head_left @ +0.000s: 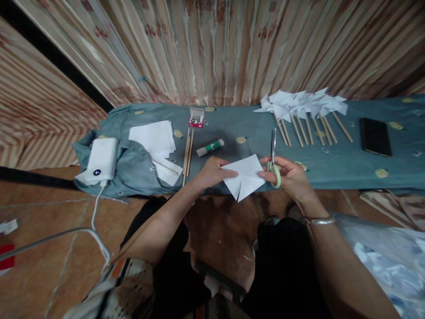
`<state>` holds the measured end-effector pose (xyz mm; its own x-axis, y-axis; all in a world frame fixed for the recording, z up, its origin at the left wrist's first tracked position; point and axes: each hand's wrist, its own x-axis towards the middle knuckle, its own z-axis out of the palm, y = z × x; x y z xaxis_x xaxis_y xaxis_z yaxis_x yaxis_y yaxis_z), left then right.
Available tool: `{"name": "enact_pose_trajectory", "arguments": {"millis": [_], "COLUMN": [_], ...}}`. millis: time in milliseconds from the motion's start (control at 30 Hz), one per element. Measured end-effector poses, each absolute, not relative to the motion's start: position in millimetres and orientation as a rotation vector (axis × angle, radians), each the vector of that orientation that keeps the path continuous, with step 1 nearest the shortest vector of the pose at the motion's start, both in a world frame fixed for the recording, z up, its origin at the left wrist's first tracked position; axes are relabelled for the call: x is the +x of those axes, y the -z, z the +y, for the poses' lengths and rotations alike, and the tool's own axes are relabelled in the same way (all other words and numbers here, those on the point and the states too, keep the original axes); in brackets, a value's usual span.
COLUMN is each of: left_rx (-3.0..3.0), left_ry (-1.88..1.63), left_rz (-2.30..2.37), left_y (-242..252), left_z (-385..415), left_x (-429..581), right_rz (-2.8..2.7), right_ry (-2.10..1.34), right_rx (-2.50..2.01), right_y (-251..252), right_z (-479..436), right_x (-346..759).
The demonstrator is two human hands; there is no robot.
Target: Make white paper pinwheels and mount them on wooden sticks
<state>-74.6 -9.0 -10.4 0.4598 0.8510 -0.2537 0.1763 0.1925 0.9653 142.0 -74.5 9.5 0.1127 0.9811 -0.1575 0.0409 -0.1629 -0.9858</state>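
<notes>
A white paper square (247, 170) with a slit cut in from its lower corner is held up near the front edge of the cloth-covered table. My left hand (214, 172) pinches its left corner between thumb and fingers. On the other side, my right hand (287, 176) grips the right corner with thumb and fingertips. Scissors (275, 170) with pale green handles also hang on the fingers of that hand, blades pointing away from me. Just beyond the paper lies a green and white glue stick (210, 147).
Several paper pinwheels on sticks (305, 106) lie at the back right, near a dark phone (376, 137). Leftward are loose sticks (187, 153), a red box of metal pieces (196, 119), paper sheets (152, 137) and a white power bank (102, 159) with a cable.
</notes>
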Motion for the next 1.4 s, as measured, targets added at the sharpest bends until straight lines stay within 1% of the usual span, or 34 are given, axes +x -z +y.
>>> {"name": "enact_pose_trajectory", "arguments": {"millis": [67,167,267,333,533,767,967,1133,1267,1400], "left_rx": [1.294,1.127,0.922,0.854,0.950,0.906,0.852,0.807,0.803,0.780], "left_ry": [-0.625,-0.752,-0.935,-0.992,-0.965,-1.073,-1.076,-1.144,-1.229,-1.286], "left_rz": [1.015,0.983,0.898,0.843,0.840,1.052,1.092,1.074,1.079,1.083], "left_y": [10.7,8.5,4.7,3.1,6.8,20.3,23.3,16.9,9.6,5.6], "left_z": [-8.8,-8.3,-10.0,-14.1,-34.3,-32.0,-25.8,-20.1,-11.4,-3.0], "left_x": [-73.8,-70.6,-65.8,-61.6,-43.7,-40.1,-45.9,-51.6,-58.4,-63.1], "right_rz": [-1.086,-1.038,-0.918,-0.828,-0.753,-0.804,-0.829,-0.909,-0.951,-1.148], "right_ry": [-1.246,-1.224,-1.105,-1.022,-0.979,-1.018,-1.146,-1.241,-1.397,-1.595], "right_rx": [-1.404,-1.404,-1.390,-1.370,-1.328,-1.328,-1.296,-1.305,-1.305,-1.251], "right_y": [-8.5,-6.1,-2.9,-0.7,6.0,9.2,11.1,11.3,7.9,7.1], "right_z": [-74.9,-72.6,-67.4,-64.1,-59.8,-58.2,-63.8,-71.1,-81.2,-93.0], "right_x": [140.3,138.5,135.2,131.2,115.3,104.2,100.7,100.6,101.9,103.9]}}
